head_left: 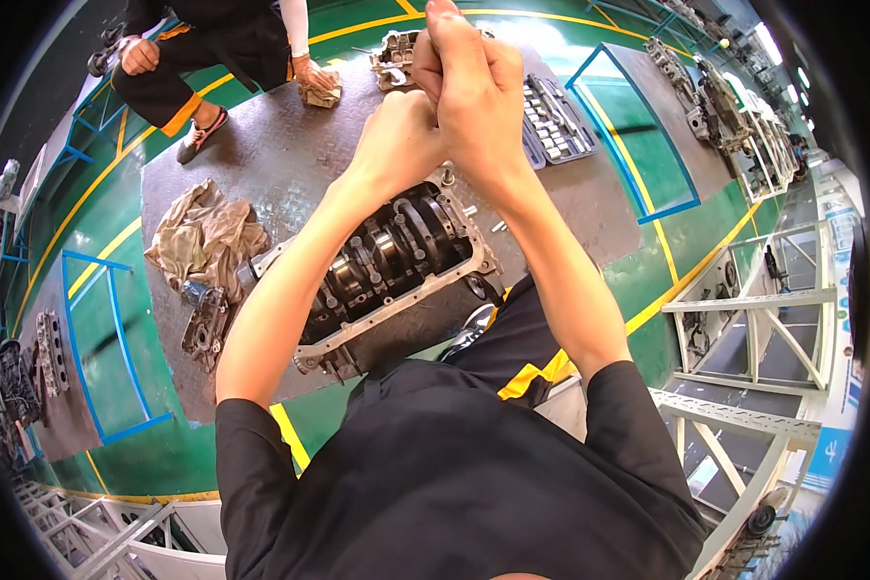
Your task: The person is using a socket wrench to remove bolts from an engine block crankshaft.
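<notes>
Both my hands are raised together in front of me, above the far side of an engine block [387, 253]. My left hand [401, 135] is closed, its knuckles against my right hand [478, 92]. The right is closed too, thumb pointing up and away. Whatever they may grip is hidden by the fingers. Below them the engine block lies with its open side up, showing the crankshaft [385, 249] and bearing caps inside. A small metal end [447, 176] shows just under my hands at the block's far edge; I cannot tell whether it belongs to the block.
The block rests on a dark metal table [590, 217]. A crumpled brown cloth [203, 232] and a metal part [206, 324] lie left. Beyond are a socket set case [556, 126] and another metal casting [396, 60]. A person's gloved hand [314, 75] is on a rag [321, 94].
</notes>
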A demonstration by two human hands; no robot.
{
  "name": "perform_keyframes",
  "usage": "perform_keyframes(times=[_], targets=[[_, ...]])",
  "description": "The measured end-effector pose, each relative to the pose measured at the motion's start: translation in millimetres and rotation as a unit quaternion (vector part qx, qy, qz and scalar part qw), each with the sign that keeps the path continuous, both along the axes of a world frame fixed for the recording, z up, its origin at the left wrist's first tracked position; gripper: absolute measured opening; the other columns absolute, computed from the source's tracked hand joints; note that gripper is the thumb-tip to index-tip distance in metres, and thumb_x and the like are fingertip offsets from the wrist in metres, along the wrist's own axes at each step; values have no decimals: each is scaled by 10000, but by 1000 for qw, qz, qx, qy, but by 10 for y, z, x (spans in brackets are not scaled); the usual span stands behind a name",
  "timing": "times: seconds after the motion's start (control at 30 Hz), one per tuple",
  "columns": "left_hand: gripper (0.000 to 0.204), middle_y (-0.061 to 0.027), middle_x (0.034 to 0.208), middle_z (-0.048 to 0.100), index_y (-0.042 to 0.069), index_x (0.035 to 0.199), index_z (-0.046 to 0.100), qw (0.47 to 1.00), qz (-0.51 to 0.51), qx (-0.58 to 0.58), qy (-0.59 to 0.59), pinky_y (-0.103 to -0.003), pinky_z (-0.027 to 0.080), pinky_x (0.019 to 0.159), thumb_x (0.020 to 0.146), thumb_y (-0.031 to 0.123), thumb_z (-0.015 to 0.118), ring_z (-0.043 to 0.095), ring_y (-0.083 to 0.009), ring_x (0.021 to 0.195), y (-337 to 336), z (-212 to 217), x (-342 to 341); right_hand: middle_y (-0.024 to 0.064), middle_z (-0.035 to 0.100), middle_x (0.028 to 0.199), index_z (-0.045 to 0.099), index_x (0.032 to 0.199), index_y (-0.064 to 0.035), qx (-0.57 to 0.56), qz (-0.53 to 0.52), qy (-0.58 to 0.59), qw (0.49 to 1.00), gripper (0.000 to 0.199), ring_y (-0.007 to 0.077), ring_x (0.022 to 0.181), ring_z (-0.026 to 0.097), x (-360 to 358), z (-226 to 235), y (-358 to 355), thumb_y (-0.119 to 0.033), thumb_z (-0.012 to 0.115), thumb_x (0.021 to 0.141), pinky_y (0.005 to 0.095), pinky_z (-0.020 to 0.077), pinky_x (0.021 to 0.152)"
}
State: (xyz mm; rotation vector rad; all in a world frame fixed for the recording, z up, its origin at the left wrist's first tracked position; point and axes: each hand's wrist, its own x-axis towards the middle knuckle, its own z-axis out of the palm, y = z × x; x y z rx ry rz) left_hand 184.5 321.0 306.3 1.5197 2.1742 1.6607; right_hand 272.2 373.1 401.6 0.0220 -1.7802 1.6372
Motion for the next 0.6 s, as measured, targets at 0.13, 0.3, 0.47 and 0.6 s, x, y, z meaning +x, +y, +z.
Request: perform_keyframes(times=[0.13, 0.3, 0.47, 0.6], targets=[[236, -267, 725, 627, -27, 760, 677, 996, 4, -84, 18, -472, 518, 698, 756, 203, 628, 637, -432, 737, 76, -94, 18, -41, 411, 558, 474, 613, -44, -29, -33, -11, 999, 457, 45, 522, 352, 33, -167, 164, -235, 433, 1026, 239, 311, 501], [230, -263, 704, 612, -24, 752, 672, 994, -18, -100, 35, -470, 513, 685, 744, 204, 648, 623, -436, 712, 96, -175, -30, -38, 300, 520, 341, 584, -71, 20, -26, 46, 998, 467, 65, 489, 264, -59, -296, 220, -232, 402, 1018, 263, 211, 471], [229, -246, 664, 598, -25, 737, 659, 995, -35, -86, 47, -412, 509, 624, 714, 198, 705, 647, -353, 641, 125, -148, -105, -46, 352, 507, 416, 570, -17, -20, 7, 55, 998, 522, 54, 501, 328, -91, -345, 378, -276, 447, 1023, 279, 264, 474], [178, -184, 592, 592, -18, 692, 666, 999, -8, 43, -1, -298, 472, 547, 689, 136, 756, 513, -77, 527, 189, -320, -326, -48, 419, 625, 522, 754, -48, -188, -5, -22, 982, 320, 39, 553, 365, -125, -140, 133, -219, 448, 1015, 221, 323, 508]])
